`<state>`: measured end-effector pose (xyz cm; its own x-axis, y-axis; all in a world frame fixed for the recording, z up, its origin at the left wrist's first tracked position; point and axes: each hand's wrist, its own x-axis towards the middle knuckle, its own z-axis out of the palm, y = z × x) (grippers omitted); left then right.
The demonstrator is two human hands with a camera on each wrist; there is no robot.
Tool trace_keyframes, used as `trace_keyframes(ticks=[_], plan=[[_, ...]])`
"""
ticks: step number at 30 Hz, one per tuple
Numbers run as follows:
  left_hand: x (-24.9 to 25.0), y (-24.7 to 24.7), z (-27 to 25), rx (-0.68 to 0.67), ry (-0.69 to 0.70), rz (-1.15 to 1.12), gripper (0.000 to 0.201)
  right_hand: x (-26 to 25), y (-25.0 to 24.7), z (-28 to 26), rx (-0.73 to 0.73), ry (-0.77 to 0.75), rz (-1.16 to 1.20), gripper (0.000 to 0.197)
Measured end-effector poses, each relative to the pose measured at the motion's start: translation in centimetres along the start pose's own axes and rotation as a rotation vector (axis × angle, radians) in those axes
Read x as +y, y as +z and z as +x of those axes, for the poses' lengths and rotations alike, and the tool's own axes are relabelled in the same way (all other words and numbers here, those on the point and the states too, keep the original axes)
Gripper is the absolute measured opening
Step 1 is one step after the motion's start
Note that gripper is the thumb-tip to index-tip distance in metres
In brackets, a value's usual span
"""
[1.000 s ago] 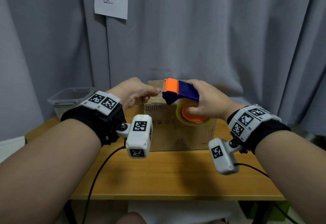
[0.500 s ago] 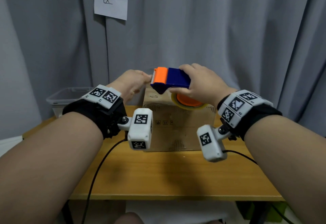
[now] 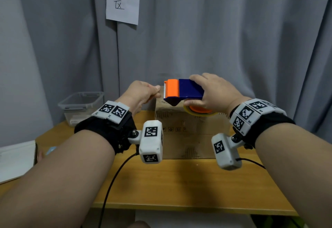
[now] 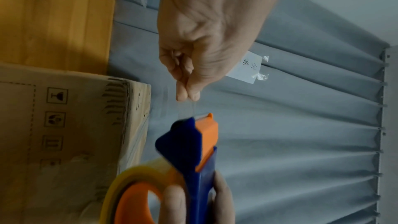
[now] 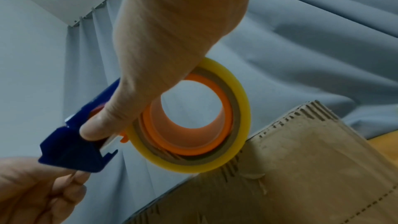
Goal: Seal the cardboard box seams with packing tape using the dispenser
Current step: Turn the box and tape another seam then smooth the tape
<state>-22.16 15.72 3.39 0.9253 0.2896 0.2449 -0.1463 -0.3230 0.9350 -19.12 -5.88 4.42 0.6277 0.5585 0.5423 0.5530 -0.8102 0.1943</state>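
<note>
From the head view, the box (image 3: pixel 190 132) stands on the table (image 3: pixel 179 182) near the back edge, and the right hand (image 3: pixel 213 91) holds the dispenser (image 3: pixel 183 90) just above the box top, its fingers curled over the blue body. The left hand (image 3: pixel 142 93) sits just beside the orange cutter end, fingers pressed together at the tips. In the left wrist view, those fingers (image 4: pixel 187 91) pinch what looks like the free end of clear tape (image 4: pixel 189 106), a thin strip running to the cutter. In the right wrist view, the thumb presses the blue frame beside the yellow roll (image 5: pixel 239 113), which hangs just over the box corner. The step in hand looks like drawing out the tape end; next it needs sticking down on the box at the seam, then the dispenser pulled along it.
</note>
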Motion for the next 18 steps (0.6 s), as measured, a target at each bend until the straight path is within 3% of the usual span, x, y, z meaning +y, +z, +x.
trace_keyframes(ticks=[11,15,18], plan=[[-0.4,0.3,0.5,0.175,0.117,0.065,0.031,0.1,-1.0,0.7,-0.028,0.004,-0.054,0.094],[0.2,0.6,0.5,0.168,0.188,0.103,0.025,0.2,-0.9,0.4,-0.064,0.004,-0.148,0.084],[0.8,0.5,0.6,0.158,0.194,0.083,0.028,0.4,-0.6,0.0,-0.067,0.011,-0.043,0.077]])
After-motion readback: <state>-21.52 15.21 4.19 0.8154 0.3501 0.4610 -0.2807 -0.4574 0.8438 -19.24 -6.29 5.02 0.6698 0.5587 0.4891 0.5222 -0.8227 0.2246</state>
